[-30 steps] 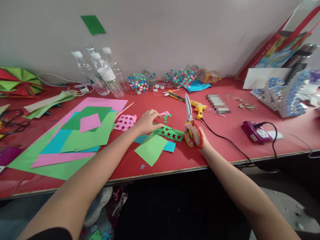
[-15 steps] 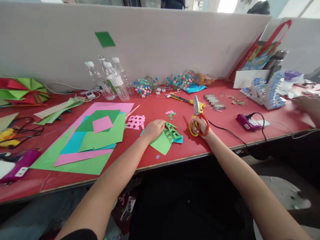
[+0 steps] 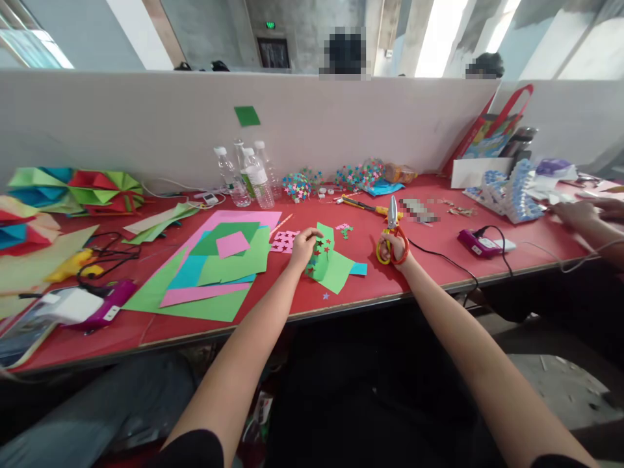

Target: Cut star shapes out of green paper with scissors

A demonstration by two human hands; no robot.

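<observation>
Pinched in my left hand (image 3: 303, 248) is a green sheet with star-shaped holes (image 3: 325, 244), tilted up from the table and curved. Under and beside it lie a plain light green square (image 3: 340, 272) and a bit of blue paper (image 3: 359, 268). A pink star-punched sheet (image 3: 281, 241) is partly behind my left hand. My right hand (image 3: 392, 247) grips scissors (image 3: 392, 211) by their red and yellow handles, blades pointing away from me. Small pink and green cut stars (image 3: 346, 232) lie between the hands, farther back. A single purple star (image 3: 326, 296) is near the front edge.
Stacked coloured paper (image 3: 234, 273) covers the table at left. Plastic bottles (image 3: 258, 179), star-filled balls (image 3: 296, 187) and a yellow-handled tool (image 3: 358, 204) stand or lie along the partition. A purple power strip (image 3: 480, 243) with cables is at right, near another person's hands (image 3: 580, 218).
My left hand has lifted the green star-punched sheet and shifted it left, off the blue piece. The scissors stay in my right hand. My view has tilted up and turned left.
</observation>
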